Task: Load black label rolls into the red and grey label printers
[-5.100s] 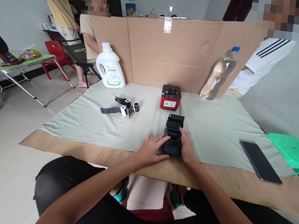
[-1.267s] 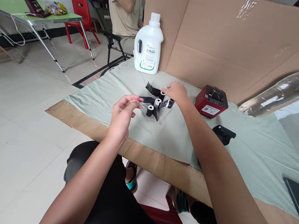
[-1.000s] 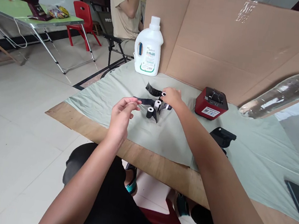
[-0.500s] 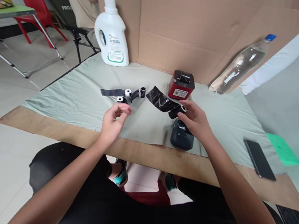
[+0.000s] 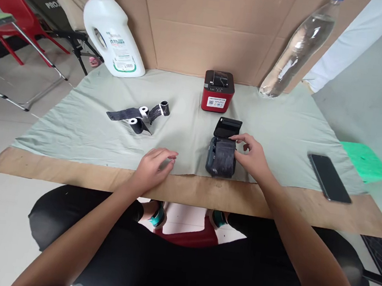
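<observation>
A small dark portable printer (image 5: 210, 160) stands near the table's front edge with its black lid (image 5: 227, 127) flipped up at the back. A roll of black paper (image 5: 225, 153) sits in its bay, and the loose strip hangs over the front. My right hand (image 5: 250, 156) has thumb and fingers closed around the roll's right end; the exact contact is partly hidden. My left hand (image 5: 155, 166) rests at the cloth's front edge, fingers loosely bent and thumb apart, holding nothing. Several small black paper rolls (image 5: 137, 125) with white cores lie beyond it, partly unrolled.
A red and black printer (image 5: 217, 97) stands behind the dark one. At the back are a white detergent bottle (image 5: 115, 36) and a clear water bottle (image 5: 300, 49), before a cardboard wall (image 5: 212, 25). A phone (image 5: 329, 177) lies right, near a green stool (image 5: 366, 162).
My right hand has lowered the black paper roll and its strip into the dark printer, whose lid now stands up. My left hand has come down to the table edge. The view has tilted.
</observation>
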A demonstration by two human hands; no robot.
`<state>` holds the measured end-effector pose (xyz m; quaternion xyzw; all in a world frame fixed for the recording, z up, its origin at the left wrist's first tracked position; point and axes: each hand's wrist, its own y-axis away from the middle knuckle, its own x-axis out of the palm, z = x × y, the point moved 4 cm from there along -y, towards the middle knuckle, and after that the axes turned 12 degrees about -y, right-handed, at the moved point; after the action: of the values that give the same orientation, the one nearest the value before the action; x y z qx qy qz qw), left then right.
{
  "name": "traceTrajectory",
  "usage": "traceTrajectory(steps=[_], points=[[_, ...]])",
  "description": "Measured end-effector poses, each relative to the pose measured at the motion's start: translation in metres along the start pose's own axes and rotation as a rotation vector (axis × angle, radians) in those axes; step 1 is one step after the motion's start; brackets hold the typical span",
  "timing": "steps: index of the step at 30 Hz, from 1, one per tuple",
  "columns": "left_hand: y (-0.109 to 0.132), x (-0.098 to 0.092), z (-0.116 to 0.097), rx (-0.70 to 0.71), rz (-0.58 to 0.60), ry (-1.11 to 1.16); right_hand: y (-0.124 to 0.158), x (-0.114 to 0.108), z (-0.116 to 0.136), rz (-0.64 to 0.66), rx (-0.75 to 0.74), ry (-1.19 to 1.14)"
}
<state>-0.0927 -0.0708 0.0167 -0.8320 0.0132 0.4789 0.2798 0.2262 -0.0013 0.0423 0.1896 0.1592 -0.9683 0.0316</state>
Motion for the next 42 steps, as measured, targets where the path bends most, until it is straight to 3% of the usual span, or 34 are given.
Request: traceTrajectory(steps=[10,15,19,23,25,27,30,32,35,36,39,42], points=[[-0.003,0.000,-0.002,0.001,0.001,-0.012,-0.013,0.002,-0.013,0.064,0.072,0.160],[-0.006,-0.002,-0.010,0.015,0.025,-0.028,-0.006,0.010,0.002,0.032,0.042,0.147],[-0.006,-0.001,-0.020,0.028,0.025,0.008,0.009,0.007,0.019,0.031,-0.112,0.118],[-0.016,0.012,-0.040,0.012,0.013,0.115,0.030,0.009,0.029,0.258,-0.276,0.143],[-0.025,0.025,-0.056,0.073,0.032,0.145,0.037,0.009,0.034,0.360,-0.299,0.198],[-0.031,0.038,-0.071,0.178,0.047,0.102,0.040,0.005,0.040,0.445,-0.273,0.234],[-0.035,0.052,-0.083,0.280,-0.042,-0.034,0.032,-0.007,0.046,0.618,-0.159,0.155],[-0.033,0.055,-0.085,0.330,-0.135,-0.089,0.014,-0.019,0.041,0.551,-0.100,0.082],[-0.028,0.056,-0.083,0.383,-0.239,-0.099,-0.021,-0.036,0.019,0.093,-0.040,0.057],[-0.027,0.056,-0.082,0.390,-0.253,-0.096,-0.030,-0.034,0.009,0.016,-0.009,0.027],[-0.027,0.056,-0.081,0.388,-0.258,-0.093,-0.042,-0.017,-0.010,0.013,0.054,-0.144],[-0.028,0.056,-0.081,0.363,-0.250,-0.087,-0.034,0.001,-0.005,0.150,0.024,-0.226]])
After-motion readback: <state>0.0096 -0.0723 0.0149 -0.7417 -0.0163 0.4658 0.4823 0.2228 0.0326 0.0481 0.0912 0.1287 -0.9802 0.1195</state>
